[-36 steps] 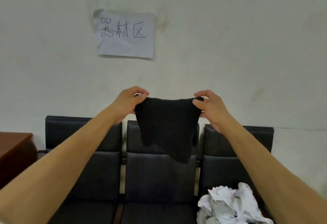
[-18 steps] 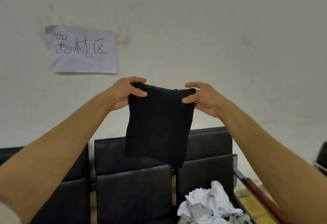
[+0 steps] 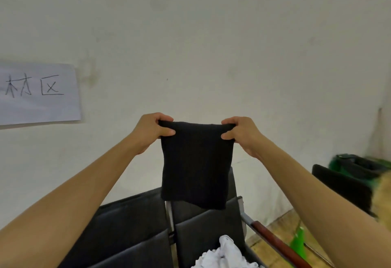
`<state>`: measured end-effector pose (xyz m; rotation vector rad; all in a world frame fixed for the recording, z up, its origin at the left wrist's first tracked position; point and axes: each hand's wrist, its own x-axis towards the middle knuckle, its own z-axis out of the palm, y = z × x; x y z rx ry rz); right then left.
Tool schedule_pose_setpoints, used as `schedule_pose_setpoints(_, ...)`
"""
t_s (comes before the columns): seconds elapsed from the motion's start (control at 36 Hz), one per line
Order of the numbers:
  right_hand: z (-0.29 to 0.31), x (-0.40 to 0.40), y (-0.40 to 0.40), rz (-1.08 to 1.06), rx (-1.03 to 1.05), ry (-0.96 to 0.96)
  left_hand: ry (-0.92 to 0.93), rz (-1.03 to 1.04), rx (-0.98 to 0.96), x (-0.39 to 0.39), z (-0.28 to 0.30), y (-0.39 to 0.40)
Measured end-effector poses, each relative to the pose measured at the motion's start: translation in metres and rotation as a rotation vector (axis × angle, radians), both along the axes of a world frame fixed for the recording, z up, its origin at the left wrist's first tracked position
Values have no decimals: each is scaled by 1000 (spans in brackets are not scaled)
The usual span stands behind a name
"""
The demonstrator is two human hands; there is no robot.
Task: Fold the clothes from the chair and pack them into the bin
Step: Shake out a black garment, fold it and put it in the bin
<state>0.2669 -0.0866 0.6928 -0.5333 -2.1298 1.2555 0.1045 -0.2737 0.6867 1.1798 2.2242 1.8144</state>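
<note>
My left hand (image 3: 151,130) and right hand (image 3: 241,133) pinch the folded black garment (image 3: 195,163) at 12 o'clock; a loosened pinch could unfold it.

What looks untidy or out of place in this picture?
The white clothes lie crumpled in a heap on the black chair, not yet folded. The black cloth hangs straight and even between the left hand and the right hand. Nothing looks spilled or damaged.
</note>
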Motion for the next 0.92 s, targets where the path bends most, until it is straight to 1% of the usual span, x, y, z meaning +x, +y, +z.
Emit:
schedule_pose_setpoints(0.11,4,26,21,-47,17,-46,39,-60,-28,7,4,33)
schedule_pose_setpoints(0.19,5,45,35,-110,84,-101,262,25,-180,16,4,63)
schedule_pose_setpoints(0.28,5,62,50,-214,159,-142,400,43,-228,32,4,94)
schedule_pose_setpoints(0.44,-1,112,89,-393,315,-237,498,-18,-264,75,5,155)
schedule_pose_setpoints(0.53,-7,143,114,-467,328,-241,542,-60,-292,98,0,186)
schedule_pose_setpoints(0.64,-16,187,149,-498,328,-270,543,-143,-300,130,-6,226)
schedule_pose_setpoints(0.75,-22,238,178,-491,314,-329,456,-286,-300,167,-15,263)
schedule_pose_setpoints(0.92,-41,323,226,-539,262,-308,373,-479,-287,233,-35,331)
